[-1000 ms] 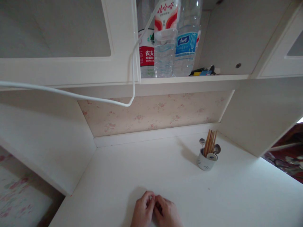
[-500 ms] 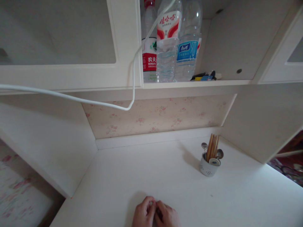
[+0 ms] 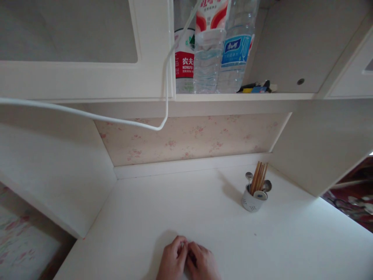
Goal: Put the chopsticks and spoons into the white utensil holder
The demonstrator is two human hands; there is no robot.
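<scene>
My left hand (image 3: 174, 256) and my right hand (image 3: 201, 259) meet at the fingertips over the white counter (image 3: 140, 217), low in the view. Both have their fingers curled and thumbs pressed to the forefingers. Whether anything small sits in either pinch is hidden by the fingers. Off to the right and further back stands a white perforated utensil cup (image 3: 253, 203), upright, holding several wooden chopsticks (image 3: 258, 179) and metal spoons (image 3: 267, 185). A round-ended piece also leans at the cup's front rim.
Overhead, an open cabinet shelf (image 3: 279, 96) carries plastic water bottles (image 3: 207, 62) and small dark, yellow and blue items (image 3: 256, 88). A white cable (image 3: 116, 121) hangs across in front. Side panels (image 3: 317, 144) bound the counter left and right.
The whole view has shifted slightly, so shelf and cup appear a little higher. My hands show slightly more of themselves, still together with fingers curled.
</scene>
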